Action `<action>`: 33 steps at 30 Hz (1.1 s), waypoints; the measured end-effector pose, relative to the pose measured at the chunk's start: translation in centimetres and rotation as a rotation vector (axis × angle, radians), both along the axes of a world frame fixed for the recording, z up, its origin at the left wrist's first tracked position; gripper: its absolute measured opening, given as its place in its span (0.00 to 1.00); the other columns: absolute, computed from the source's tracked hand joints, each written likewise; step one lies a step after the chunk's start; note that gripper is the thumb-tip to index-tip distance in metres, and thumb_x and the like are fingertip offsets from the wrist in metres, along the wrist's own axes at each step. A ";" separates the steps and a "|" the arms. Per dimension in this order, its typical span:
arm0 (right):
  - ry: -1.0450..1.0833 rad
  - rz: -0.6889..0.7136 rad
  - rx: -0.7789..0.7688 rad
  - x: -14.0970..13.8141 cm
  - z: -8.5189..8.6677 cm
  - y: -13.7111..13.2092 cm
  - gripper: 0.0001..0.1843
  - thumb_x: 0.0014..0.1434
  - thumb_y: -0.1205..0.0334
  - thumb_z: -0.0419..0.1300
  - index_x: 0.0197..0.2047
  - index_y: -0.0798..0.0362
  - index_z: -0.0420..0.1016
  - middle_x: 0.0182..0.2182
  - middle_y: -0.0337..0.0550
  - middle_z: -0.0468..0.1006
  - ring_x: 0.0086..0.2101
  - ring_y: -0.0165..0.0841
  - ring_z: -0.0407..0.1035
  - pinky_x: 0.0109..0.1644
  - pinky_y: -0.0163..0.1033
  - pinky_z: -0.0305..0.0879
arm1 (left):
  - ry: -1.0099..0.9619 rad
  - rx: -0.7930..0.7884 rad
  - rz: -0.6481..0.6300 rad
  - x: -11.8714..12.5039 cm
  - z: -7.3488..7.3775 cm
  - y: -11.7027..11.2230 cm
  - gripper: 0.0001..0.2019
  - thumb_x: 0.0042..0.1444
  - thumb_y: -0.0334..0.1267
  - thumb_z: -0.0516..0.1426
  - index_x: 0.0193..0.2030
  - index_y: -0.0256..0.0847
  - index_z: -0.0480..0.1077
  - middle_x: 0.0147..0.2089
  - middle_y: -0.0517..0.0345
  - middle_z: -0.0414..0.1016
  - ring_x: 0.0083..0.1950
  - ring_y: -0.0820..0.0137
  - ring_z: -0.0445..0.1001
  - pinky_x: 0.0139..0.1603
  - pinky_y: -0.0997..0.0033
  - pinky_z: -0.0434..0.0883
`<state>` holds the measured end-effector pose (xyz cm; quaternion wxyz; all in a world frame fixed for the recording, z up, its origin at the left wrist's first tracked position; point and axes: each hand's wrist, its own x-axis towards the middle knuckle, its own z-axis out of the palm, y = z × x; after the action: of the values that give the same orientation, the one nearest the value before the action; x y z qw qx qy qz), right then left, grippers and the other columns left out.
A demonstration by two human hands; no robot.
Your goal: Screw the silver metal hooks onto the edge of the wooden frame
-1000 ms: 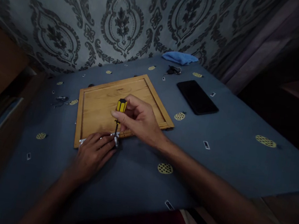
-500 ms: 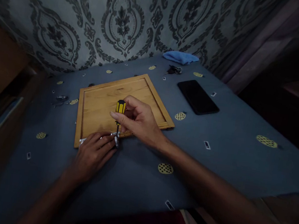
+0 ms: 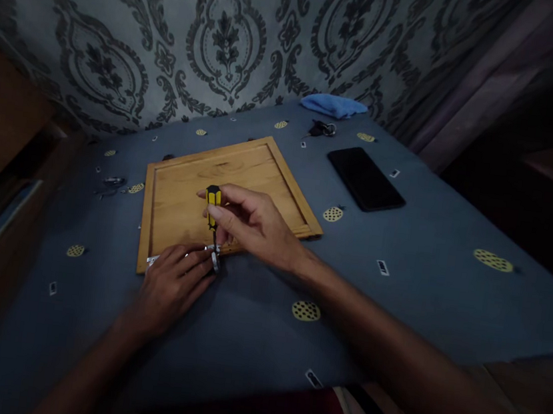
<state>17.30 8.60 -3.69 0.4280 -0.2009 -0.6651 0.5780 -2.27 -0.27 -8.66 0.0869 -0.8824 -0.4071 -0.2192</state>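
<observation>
A yellow-and-black screwdriver [image 3: 213, 204] is in my right hand [image 3: 254, 224], its handle pinched between thumb and fingers. Leaning slightly left, its shaft runs down to a silver metal fitting [image 3: 214, 262] at the near edge of a framed wooden panel [image 3: 192, 196]. My left hand [image 3: 177, 279] is bent over this fitting and holds it against the panel's near left edge. Bits of bright metal show beside the left fingers; the rest of the fitting is hidden under them. The screwdriver's tip and any screw are too small to make out.
A black phone [image 3: 365, 179] lies right of the panel. Keys [image 3: 322, 129] and a folded blue cloth [image 3: 334, 106] are farther back, near the patterned wall. Small metal parts [image 3: 113, 182] lie left of the panel on the blue tablecloth [image 3: 250, 338].
The screwdriver's handle has tipped to the left, and the fingers of my right hand have shifted round it. My left hand and the panel have stayed in place.
</observation>
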 end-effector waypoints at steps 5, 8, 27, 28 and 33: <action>0.021 -0.032 -0.063 -0.3 -0.2 -0.1 0.20 0.59 0.47 0.67 0.31 0.49 0.64 0.21 0.29 0.62 0.21 0.27 0.63 0.24 0.34 0.59 | 0.003 0.022 -0.007 -0.1 0.0 0.1 0.09 0.70 0.35 0.56 0.53 0.38 0.73 0.49 0.51 0.83 0.53 0.58 0.78 0.51 0.55 0.76; 0.046 -0.035 -0.094 -0.5 -0.1 -0.1 0.22 0.55 0.46 0.70 0.31 0.49 0.63 0.22 0.29 0.62 0.21 0.26 0.61 0.23 0.33 0.58 | 0.011 0.011 -0.009 -0.1 0.1 0.1 0.08 0.69 0.35 0.56 0.52 0.38 0.73 0.49 0.51 0.83 0.53 0.58 0.78 0.51 0.55 0.76; 0.045 0.025 -0.084 -0.1 0.2 0.1 0.19 0.57 0.50 0.69 0.32 0.50 0.63 0.26 0.32 0.64 0.25 0.27 0.61 0.28 0.35 0.62 | -0.011 -0.010 0.006 -0.2 -0.2 0.0 0.10 0.69 0.35 0.56 0.53 0.40 0.75 0.49 0.50 0.83 0.54 0.58 0.78 0.52 0.54 0.76; 0.021 0.031 -0.074 0.0 0.3 0.1 0.18 0.59 0.50 0.67 0.31 0.50 0.64 0.26 0.32 0.64 0.25 0.27 0.61 0.28 0.35 0.62 | -0.012 -0.007 0.005 -0.2 -0.2 0.0 0.10 0.69 0.35 0.56 0.53 0.40 0.75 0.49 0.50 0.83 0.54 0.57 0.78 0.52 0.54 0.76; -0.029 0.040 -0.066 0.2 0.1 0.1 0.19 0.59 0.48 0.66 0.30 0.49 0.64 0.22 0.30 0.60 0.23 0.27 0.58 0.26 0.35 0.59 | -0.008 -0.001 -0.012 -0.1 -0.1 0.0 0.09 0.69 0.35 0.57 0.52 0.39 0.74 0.49 0.51 0.83 0.53 0.58 0.78 0.52 0.55 0.76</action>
<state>17.46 8.71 -3.63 0.3998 -0.2099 -0.6558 0.6050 -2.39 -0.24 -8.75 0.0836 -0.8840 -0.4022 -0.2230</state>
